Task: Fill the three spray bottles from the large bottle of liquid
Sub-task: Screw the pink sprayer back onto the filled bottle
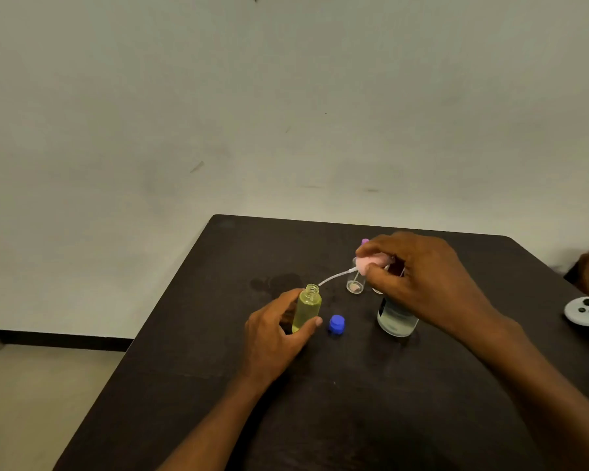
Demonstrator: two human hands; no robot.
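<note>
Pink pump head [374,263] pinched by right hand [422,280]; its dip tube [334,277] ends at the open neck of the yellow spray bottle [308,311], gripped on the table [218,368] by left hand [272,338]. Large bottle [397,317] stands beneath the right hand.

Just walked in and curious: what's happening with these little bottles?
A person's left hand holds a small yellow bottle, open at the top, at the dark table. The right hand pinches a pink spray head whose thin tube points at that bottle's mouth. The large bottle stands partly hidden by the right hand; a blue cap lies between the bottles.
</note>
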